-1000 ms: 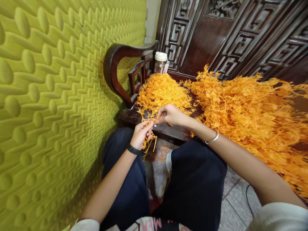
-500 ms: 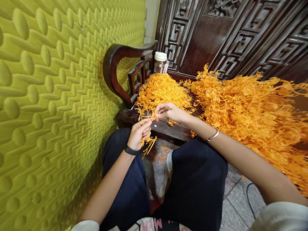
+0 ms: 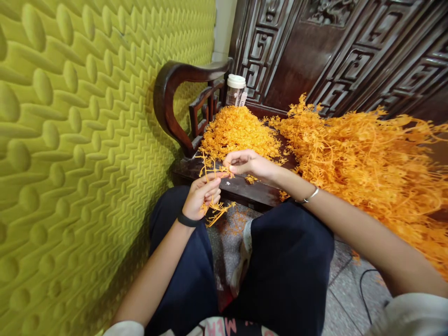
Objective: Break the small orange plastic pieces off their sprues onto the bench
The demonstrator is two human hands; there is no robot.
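Observation:
My left hand point(image 3: 202, 196) is closed around an orange plastic sprig point(image 3: 217, 215), whose thin branching stems stick out above and below the fingers. At the tip of the left fingers, my right hand point(image 3: 245, 162) pinches a part of the same sprig between thumb and forefinger. Both hands are almost touching over the front edge of a dark wooden bench point(image 3: 241, 189). Just behind them lies a heap of small orange pieces point(image 3: 241, 130). The exact spot under the right fingertips is partly hidden.
To the right spreads a large bundle of orange plastic foliage point(image 3: 371, 163). A clear cup with a white lid point(image 3: 236, 83) stands behind the heap, by the curved armrest point(image 3: 164, 98). A padded yellow-green wall point(image 3: 80, 140) rises on the left; a black cable point(image 3: 362, 289) lies on the floor.
The view has shifted slightly. My right fingers have moved a little over the sprig, and the stems hanging below my left hand have swung to the right.

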